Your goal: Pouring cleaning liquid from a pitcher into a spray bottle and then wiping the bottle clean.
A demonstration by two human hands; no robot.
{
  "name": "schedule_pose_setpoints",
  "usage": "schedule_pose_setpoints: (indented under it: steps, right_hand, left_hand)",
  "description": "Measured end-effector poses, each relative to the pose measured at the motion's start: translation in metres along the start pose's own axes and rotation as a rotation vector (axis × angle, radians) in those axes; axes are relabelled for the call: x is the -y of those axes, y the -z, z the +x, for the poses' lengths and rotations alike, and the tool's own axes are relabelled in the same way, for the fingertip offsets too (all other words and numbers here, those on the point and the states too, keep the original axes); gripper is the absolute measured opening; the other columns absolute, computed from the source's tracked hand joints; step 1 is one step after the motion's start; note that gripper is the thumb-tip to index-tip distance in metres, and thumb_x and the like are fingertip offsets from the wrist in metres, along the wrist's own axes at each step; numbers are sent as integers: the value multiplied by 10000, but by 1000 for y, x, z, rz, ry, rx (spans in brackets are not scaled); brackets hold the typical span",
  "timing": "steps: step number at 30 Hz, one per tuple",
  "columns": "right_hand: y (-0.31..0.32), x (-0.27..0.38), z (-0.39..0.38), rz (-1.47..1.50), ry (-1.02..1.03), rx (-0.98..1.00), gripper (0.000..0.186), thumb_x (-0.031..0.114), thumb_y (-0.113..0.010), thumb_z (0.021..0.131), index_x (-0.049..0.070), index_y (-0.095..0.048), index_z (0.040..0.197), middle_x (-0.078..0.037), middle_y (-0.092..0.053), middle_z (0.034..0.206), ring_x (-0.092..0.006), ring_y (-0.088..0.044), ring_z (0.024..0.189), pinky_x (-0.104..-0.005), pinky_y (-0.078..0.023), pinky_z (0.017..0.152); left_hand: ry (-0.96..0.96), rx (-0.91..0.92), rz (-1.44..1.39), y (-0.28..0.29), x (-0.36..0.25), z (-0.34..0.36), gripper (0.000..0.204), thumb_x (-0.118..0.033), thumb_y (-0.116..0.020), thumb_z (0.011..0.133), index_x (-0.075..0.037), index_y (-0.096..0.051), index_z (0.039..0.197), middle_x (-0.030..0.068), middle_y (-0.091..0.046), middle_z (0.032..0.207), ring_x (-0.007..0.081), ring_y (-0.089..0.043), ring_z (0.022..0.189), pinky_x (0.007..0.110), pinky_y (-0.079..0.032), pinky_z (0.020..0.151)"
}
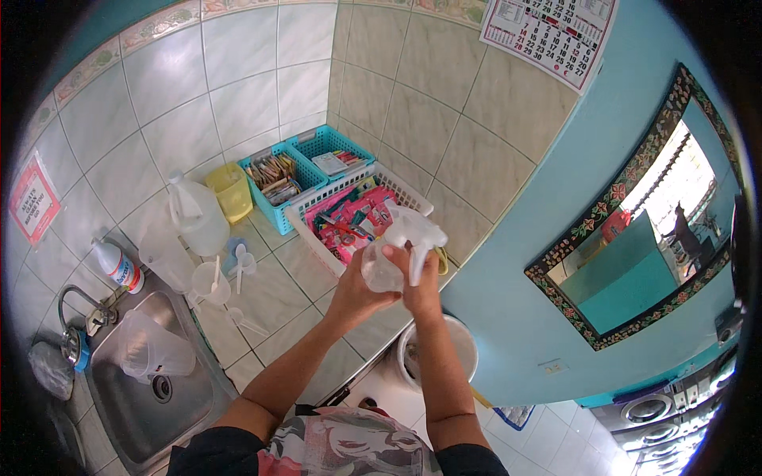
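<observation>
A clear spray bottle [382,271] with a white trigger head is held up in front of me, above the counter's front edge. My left hand [357,290] is wrapped round the bottle's body from the left. On the right, my right hand [422,293] is closed about its neck and trigger head, fingers partly hidden behind it. Just beyond the bottle stands a white basket [305,230] full of pink and red packets [349,214].
Behind the basket are turquoise baskets [274,214]. Left of them stand a yellow container [230,194], a translucent jug [197,218] and measuring cups [213,284]. A steel sink [119,404] holds a clear pitcher [155,345]. Below my right arm is a white bin [464,349].
</observation>
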State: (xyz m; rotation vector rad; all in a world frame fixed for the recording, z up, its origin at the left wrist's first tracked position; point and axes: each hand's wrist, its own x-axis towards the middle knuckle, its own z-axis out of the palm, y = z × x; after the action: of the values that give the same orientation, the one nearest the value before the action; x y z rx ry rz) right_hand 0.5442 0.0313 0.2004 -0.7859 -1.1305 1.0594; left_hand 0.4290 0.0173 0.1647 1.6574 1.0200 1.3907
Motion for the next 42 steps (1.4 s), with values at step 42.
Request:
schedule_pose_setpoints:
  steps: [42]
  right_hand:
    - [-13, 37, 11, -917, 317, 11, 356, 235, -733, 658, 4, -590, 889, -83, -555, 804, -212, -530, 735, -311, -413, 627]
  left_hand:
    - [-132, -130, 334, 19, -8, -2, 769, -142, -746, 565, -23, -348, 1212, 164, -493, 1104, 315, -488, 1043, 361, -391, 891]
